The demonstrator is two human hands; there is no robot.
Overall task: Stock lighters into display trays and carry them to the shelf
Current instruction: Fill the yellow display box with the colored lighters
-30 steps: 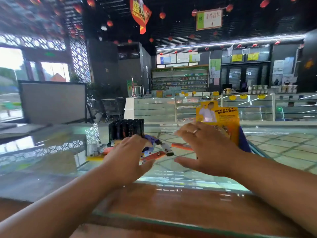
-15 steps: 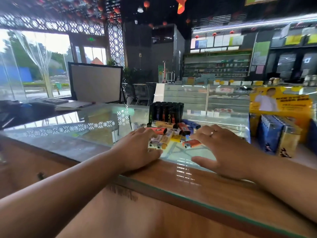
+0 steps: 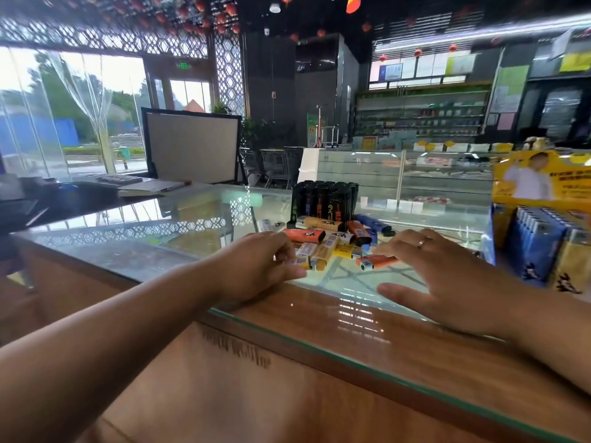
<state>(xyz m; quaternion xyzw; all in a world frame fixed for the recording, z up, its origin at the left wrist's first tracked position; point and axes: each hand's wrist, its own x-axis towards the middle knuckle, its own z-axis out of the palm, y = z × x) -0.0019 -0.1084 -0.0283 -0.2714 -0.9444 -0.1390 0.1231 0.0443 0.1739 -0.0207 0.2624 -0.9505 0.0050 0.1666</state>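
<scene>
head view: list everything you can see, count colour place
loose lighters: a heap, number unclear; orange, yellow, tan, blue; lying on the counter between the hands
black lighters: a packed block, number unclear; black; upright behind the heap
display tray: one; yellow, holding blue and yellow lighters; counter, far right
glass counter: one; clear top, wooden edge; foreground
framed panel: one; grey, black frame; behind the counter, left
display cases: a row; glass; across the aisle
wall shelves: one unit; green; back wall
lanterns: many; red; ceiling
left hand: fingers curled at the heap's near left edge, grip unclear
right hand: ringed, fingers spread, tips at an orange lighter
</scene>
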